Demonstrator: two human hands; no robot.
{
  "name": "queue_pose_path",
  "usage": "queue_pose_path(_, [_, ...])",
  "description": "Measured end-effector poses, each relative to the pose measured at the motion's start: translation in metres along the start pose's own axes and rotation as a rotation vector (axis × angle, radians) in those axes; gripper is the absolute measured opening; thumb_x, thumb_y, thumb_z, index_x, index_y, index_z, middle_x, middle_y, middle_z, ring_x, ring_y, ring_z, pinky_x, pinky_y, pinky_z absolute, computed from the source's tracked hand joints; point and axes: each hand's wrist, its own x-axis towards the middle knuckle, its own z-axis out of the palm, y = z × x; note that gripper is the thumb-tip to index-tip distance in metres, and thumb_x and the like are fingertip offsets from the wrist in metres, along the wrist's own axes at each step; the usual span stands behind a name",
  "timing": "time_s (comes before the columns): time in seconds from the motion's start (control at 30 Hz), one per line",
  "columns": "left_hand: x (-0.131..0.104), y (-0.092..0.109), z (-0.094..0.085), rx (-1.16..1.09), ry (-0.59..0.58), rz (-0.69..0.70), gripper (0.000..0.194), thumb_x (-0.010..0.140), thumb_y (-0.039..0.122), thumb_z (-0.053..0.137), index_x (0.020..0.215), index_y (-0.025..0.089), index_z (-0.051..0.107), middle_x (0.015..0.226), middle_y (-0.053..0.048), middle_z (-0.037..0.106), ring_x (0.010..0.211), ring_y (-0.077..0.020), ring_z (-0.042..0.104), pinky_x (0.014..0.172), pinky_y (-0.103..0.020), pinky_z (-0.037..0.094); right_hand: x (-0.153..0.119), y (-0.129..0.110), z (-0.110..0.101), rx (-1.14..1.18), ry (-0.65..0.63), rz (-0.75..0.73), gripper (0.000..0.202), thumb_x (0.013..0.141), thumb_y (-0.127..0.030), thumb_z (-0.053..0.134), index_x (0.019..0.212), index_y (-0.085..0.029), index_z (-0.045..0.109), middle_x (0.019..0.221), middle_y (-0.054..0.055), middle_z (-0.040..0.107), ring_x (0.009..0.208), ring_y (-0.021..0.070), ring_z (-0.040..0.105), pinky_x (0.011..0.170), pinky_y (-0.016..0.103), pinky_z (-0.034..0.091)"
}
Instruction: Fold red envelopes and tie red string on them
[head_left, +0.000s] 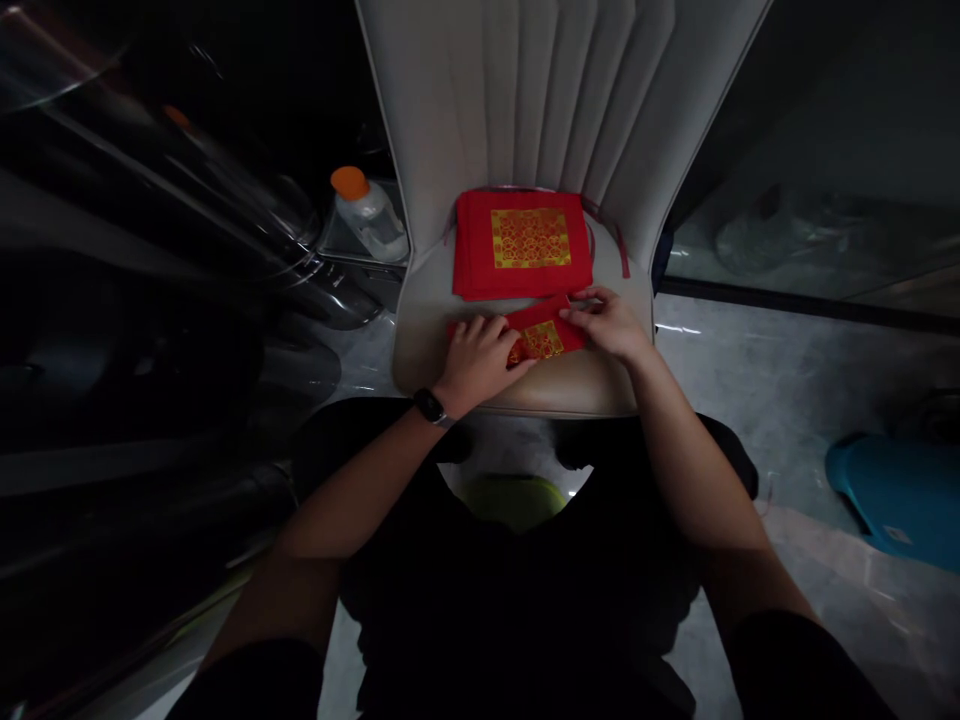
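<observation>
A small red piece with a gold pattern (pixel 543 340) lies near the front edge of the chair seat. My left hand (pixel 484 362) rests over its left part, fingers spread and pressing down. At its upper right corner, my right hand (pixel 606 320) pinches the edge between thumb and fingers. Just behind is a stack of larger red pieces (pixel 474 250), the top one bearing a gold square print. Dark red ribbons (pixel 622 250) trail from the stack's right side.
The light chair (pixel 525 398) has a ribbed backrest behind the stack. A white bottle with an orange cap (pixel 373 220) stands to the left. Shiny dark cylinders (pixel 225 190) are at the far left, and a blue object (pixel 900 495) lies on the floor at right.
</observation>
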Motion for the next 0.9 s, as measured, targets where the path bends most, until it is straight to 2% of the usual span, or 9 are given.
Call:
queue_pose_path(0.17, [-0.007,-0.003,0.004,-0.024,0.026,0.011,0.042,0.109,0.049,0.056,0.136,0.024,0.075,0.139,-0.013,0.07,0.125,-0.0384,0.061,0.106,-0.059,0.047,-0.018,-0.015,-0.012,-0.069,0.097,0.063,0.063,0.073,-0.083,0.086,0.08,-0.025,0.061,0.054,-0.003,0.058,0.045,0.0126,0.051,0.04,0.025,0.035])
queue_pose_path(0.23, [-0.009,-0.003,0.006,-0.025,0.03,0.012,0.043,0.11,0.047,0.053,0.139,0.024,0.074,0.14,-0.013,0.07,0.125,-0.0377,0.061,0.105,-0.058,0.047,-0.028,-0.023,-0.014,-0.088,-0.01,0.131,0.071,0.077,-0.093,0.074,0.071,-0.024,0.061,0.05,0.0,0.057,0.041,0.0128,0.05,0.035,0.026,0.031])
queue_pose_path(0.33, [-0.01,-0.002,0.008,-0.012,0.025,0.02,0.045,0.111,0.049,0.052,0.14,0.022,0.073,0.141,-0.014,0.069,0.125,-0.038,0.06,0.104,-0.058,0.047,-0.036,-0.028,-0.008,-0.034,-0.17,0.162,0.077,0.078,-0.098,0.068,0.077,-0.021,0.069,0.058,0.006,0.067,0.041,0.0144,0.054,0.032,0.026,0.03])
queue_pose_path(0.4, [-0.009,-0.002,0.008,-0.005,0.008,0.032,0.047,0.11,0.051,0.055,0.141,0.021,0.072,0.142,-0.015,0.067,0.126,-0.0392,0.058,0.104,-0.058,0.047,-0.031,-0.024,0.001,0.006,-0.194,0.12,0.071,0.076,-0.091,0.078,0.088,-0.02,0.075,0.068,0.007,0.074,0.045,0.0148,0.058,0.034,0.026,0.037])
queue_pose_path(0.5, [-0.007,-0.007,0.005,-0.014,-0.029,0.062,0.047,0.108,0.052,0.062,0.141,0.021,0.072,0.145,-0.016,0.066,0.128,-0.0401,0.057,0.104,-0.058,0.047,-0.016,-0.009,0.014,0.011,-0.192,0.01,0.053,0.072,-0.06,0.095,0.103,-0.019,0.08,0.083,0.005,0.08,0.05,0.014,0.06,0.04,0.028,0.047])
queue_pose_path(0.6, [-0.007,-0.014,-0.002,-0.02,-0.054,0.087,0.044,0.106,0.048,0.067,0.142,0.023,0.072,0.146,-0.014,0.066,0.129,-0.0391,0.056,0.107,-0.059,0.046,-0.01,0.007,0.021,-0.093,-0.151,-0.142,0.032,0.079,-0.033,0.087,0.106,-0.017,0.083,0.09,0.004,0.083,0.061,0.0177,0.068,0.055,0.031,0.057])
queue_pose_path(0.67, [-0.008,-0.018,-0.007,-0.018,-0.062,0.107,0.044,0.105,0.048,0.068,0.142,0.024,0.073,0.145,-0.014,0.066,0.131,-0.04,0.054,0.108,-0.062,0.045,-0.015,0.014,0.023,-0.242,-0.1,-0.288,0.028,0.084,-0.022,0.078,0.111,-0.018,0.084,0.099,0.005,0.085,0.079,0.0231,0.076,0.075,0.038,0.063])
queue_pose_path(0.77, [-0.005,-0.018,-0.012,-0.02,-0.054,0.125,0.044,0.107,0.051,0.064,0.137,0.022,0.077,0.14,-0.016,0.068,0.129,-0.0408,0.053,0.107,-0.063,0.046,-0.028,0.022,0.025,-0.502,-0.055,-0.535,0.039,0.09,-0.013,0.067,0.125,-0.021,0.084,0.118,0.009,0.086,0.105,0.0289,0.078,0.101,0.047,0.061])
queue_pose_path(0.9, [0.008,-0.02,-0.008,-0.087,-0.056,0.137,0.037,0.112,0.042,0.056,0.112,0.018,0.084,0.12,-0.013,0.071,0.115,-0.0327,0.061,0.107,-0.053,0.052,-0.032,0.034,0.02,-0.731,-0.087,-0.738,0.037,0.101,-0.017,0.061,0.131,-0.021,0.083,0.133,0.012,0.082,0.124,0.0317,0.074,0.113,0.052,0.056])
